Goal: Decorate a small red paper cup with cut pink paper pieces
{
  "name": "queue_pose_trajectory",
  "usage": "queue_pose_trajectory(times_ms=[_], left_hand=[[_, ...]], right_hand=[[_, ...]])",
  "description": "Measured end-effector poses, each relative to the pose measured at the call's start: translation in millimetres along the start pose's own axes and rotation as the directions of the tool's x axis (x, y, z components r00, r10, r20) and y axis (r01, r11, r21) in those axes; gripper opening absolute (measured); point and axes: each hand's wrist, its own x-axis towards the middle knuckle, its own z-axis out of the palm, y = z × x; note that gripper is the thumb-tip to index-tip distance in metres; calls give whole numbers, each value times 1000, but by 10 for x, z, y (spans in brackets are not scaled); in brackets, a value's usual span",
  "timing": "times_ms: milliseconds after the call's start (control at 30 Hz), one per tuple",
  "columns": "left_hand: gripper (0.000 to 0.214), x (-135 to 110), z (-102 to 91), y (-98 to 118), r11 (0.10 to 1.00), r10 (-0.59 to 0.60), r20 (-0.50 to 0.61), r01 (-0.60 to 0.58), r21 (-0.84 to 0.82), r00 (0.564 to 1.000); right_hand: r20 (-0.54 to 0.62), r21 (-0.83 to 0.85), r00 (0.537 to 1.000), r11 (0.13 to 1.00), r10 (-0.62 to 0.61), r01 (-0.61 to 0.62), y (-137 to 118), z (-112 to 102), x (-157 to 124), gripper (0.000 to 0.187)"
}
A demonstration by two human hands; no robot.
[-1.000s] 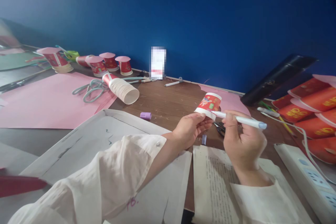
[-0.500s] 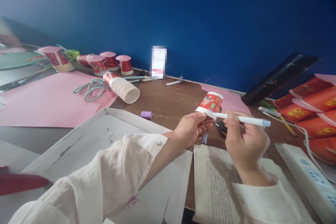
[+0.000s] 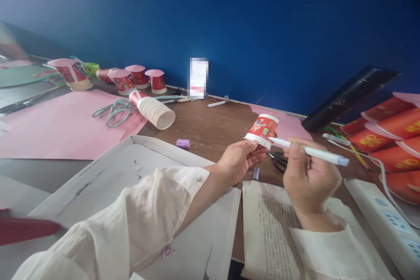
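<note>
My left hand point(image 3: 241, 159) pinches the white rim of a red paper cup point(image 3: 262, 129), which is tilted above the desk. Coloured print and a green patch show on its side. Between the fingers of my right hand point(image 3: 310, 177) is a white marker pen point(image 3: 315, 152), its tip pointing left at the cup's lower right edge. Whether the tip touches the cup I cannot tell. Black scissors point(image 3: 278, 162) lie behind and between my hands, partly hidden. A small pale pen cap point(image 3: 256, 173) rests on the desk below the cup.
Stacked paper cups point(image 3: 155, 111) lie on pink paper point(image 3: 68, 127) beside a grey cord point(image 3: 114, 111). Cups with pink tops point(image 3: 121, 81) stand near the wall. A lit phone point(image 3: 198, 76) leans there. At right are a power strip point(image 3: 389, 223), a black tube point(image 3: 351, 98) and printed pages point(image 3: 267, 232).
My right hand has shifted slightly right and down, and the marker's tip has moved a little right along the cup's edge. The cup and my left hand have barely moved.
</note>
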Motion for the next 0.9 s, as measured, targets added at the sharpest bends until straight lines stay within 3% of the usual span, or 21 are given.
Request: queue_pose_trajectory(times_ms=[900], left_hand=[[21, 28, -25, -18, 999, -8, 1, 8, -48, 1000]], right_hand=[[8, -56, 999, 997, -44, 44, 43, 34, 12, 27]])
